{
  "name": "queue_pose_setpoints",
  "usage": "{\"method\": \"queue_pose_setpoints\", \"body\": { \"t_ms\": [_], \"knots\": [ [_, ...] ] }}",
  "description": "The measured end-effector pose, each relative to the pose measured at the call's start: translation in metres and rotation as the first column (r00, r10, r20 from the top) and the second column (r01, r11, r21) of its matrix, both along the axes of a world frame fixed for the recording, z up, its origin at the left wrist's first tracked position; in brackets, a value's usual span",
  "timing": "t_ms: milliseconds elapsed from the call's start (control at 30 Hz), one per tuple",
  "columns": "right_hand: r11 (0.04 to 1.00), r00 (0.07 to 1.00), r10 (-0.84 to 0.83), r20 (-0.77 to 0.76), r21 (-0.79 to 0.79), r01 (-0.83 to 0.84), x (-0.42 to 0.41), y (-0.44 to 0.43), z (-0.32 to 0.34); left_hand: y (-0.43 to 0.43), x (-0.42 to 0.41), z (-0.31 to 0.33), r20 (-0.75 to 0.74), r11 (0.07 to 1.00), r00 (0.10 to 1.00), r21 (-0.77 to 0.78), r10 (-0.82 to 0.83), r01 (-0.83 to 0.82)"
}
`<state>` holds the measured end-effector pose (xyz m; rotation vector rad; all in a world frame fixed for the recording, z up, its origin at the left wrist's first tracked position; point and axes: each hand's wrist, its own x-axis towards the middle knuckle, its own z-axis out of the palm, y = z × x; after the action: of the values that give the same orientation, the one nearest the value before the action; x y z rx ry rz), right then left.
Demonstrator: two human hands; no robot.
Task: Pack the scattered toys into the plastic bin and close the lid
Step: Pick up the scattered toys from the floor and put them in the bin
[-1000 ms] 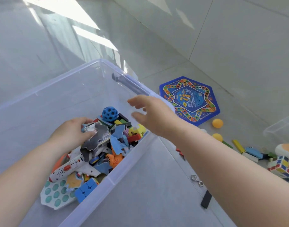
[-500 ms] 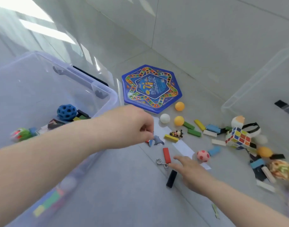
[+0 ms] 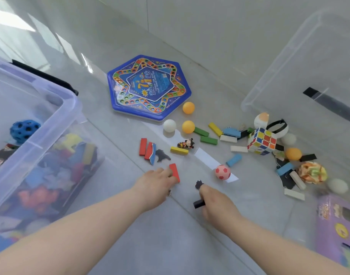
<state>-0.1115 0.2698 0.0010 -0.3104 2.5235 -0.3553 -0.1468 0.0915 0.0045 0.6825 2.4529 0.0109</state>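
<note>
The clear plastic bin (image 3: 57, 118) with a purple rim stands at the left, holding several toys and a blue holed ball (image 3: 24, 129). My left hand (image 3: 154, 185) reaches across the floor, its fingertips closed on a red block (image 3: 175, 172) that is tilted up; a metal ring (image 3: 169, 192) shows under the palm. My right hand (image 3: 215, 203) is curled around a black block (image 3: 199, 204), and a small dark piece (image 3: 199, 184) sticks out past the fingers. The clear lid (image 3: 309, 66) lies at the right.
Toys are scattered on the grey floor: a blue hexagonal game board (image 3: 148, 88), orange and white balls, a pink ball (image 3: 222, 172), a puzzle cube (image 3: 261, 140), a small figure (image 3: 187, 144), several coloured blocks, two red blocks (image 3: 143, 146), a purple box (image 3: 338, 231).
My view swung from the bin to the floor toys. My left hand came out of the bin and took the red block. My right hand closed on the black block.
</note>
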Motion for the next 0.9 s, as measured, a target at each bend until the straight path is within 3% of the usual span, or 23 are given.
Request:
{"method": "queue_pose_setpoints", "body": {
  "t_ms": [67,133,300,467,600,667,767,900],
  "knots": [
    [0.981,0.981,-0.183,0.057,-0.05,0.186,0.002,0.009,-0.001,0.001,0.003,-0.006,0.016,0.998,0.998,-0.015,-0.055,0.055],
    [0.963,0.963,-0.265,0.051,-0.034,0.267,0.002,0.013,-0.002,0.001,0.003,-0.012,0.027,0.998,0.998,-0.023,-0.049,0.05],
    [0.946,0.946,-0.321,0.047,-0.034,0.323,-0.005,0.0,-0.014,0.001,-0.001,-0.016,0.146,0.991,0.983,0.065,0.109,-0.119],
    [0.957,0.957,-0.288,0.045,0.041,0.286,-0.025,-0.014,-0.012,-0.013,-0.017,-0.002,0.149,0.807,0.856,0.287,0.495,-0.516],
    [0.961,0.952,-0.276,0.133,0.047,0.273,-0.024,-0.021,-0.015,-0.036,-0.042,0.0,0.043,0.622,0.66,0.297,0.75,-0.725],
    [0.974,0.965,-0.226,0.136,0.058,0.22,-0.02,-0.019,-0.015,-0.047,-0.05,-0.002,0.005,0.574,0.596,0.264,0.803,-0.775],
    [0.99,0.986,-0.137,0.097,0.029,0.135,-0.015,-0.011,-0.013,-0.051,-0.052,-0.005,-0.023,0.558,0.568,0.223,0.823,-0.799],
    [0.947,0.952,-0.293,-0.085,-0.16,0.277,-0.021,0.007,0.0,-0.044,-0.058,-0.007,0.0,0.535,0.546,0.193,0.838,-0.822]
  ]
}}
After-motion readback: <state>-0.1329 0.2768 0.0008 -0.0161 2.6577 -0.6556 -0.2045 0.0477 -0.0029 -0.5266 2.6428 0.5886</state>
